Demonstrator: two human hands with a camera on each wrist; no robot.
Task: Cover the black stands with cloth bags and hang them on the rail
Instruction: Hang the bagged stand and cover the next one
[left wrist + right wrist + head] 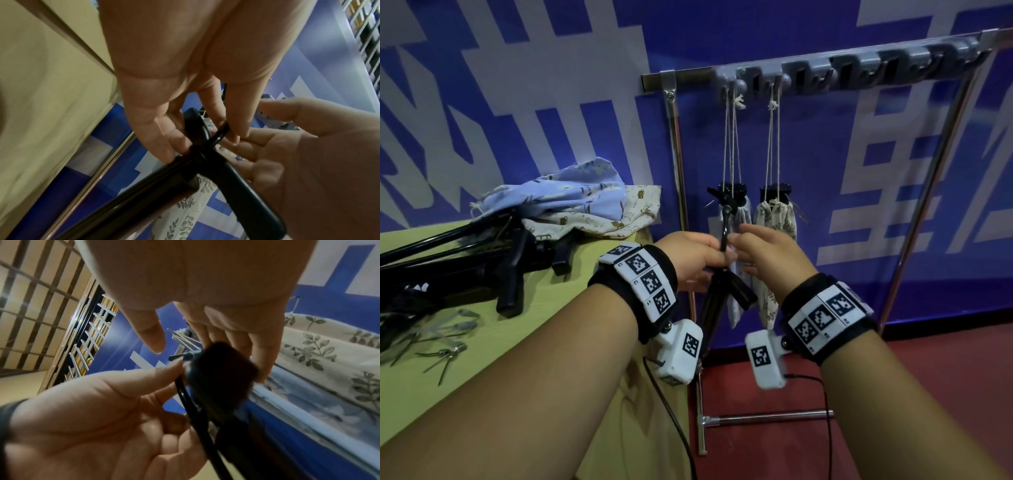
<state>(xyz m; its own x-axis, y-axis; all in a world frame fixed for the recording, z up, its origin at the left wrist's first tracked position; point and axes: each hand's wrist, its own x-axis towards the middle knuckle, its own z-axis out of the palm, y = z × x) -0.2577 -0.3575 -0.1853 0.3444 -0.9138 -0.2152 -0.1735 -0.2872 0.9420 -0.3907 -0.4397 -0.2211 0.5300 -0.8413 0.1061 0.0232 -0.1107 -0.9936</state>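
My two hands meet on one black stand [714, 301] that stands nearly upright in front of the rack, with no bag on it. My left hand [717, 251] pinches its thin upper rod; the left wrist view shows that left hand [197, 138] with thumb and fingers closed on the black stand [236, 186]. My right hand [739, 246] has straight fingers. The right wrist view shows the right hand [205, 356] touching the stand's blurred black head [222, 369], thumb apart. Two bagged stands, one pale blue [743, 209] and one leaf-printed [777, 219], hang by strings from the rail [688, 73].
A yellow-green table [551, 308] at the left holds several black stands [482, 260], a blue cloth bag [571, 195], a cream cloth bag [619, 216] and small metal clips [448, 349]. The rack's upright [678, 154] and floor foot [756, 416] stand close by. Free hooks [893, 61] line the rail's right part.
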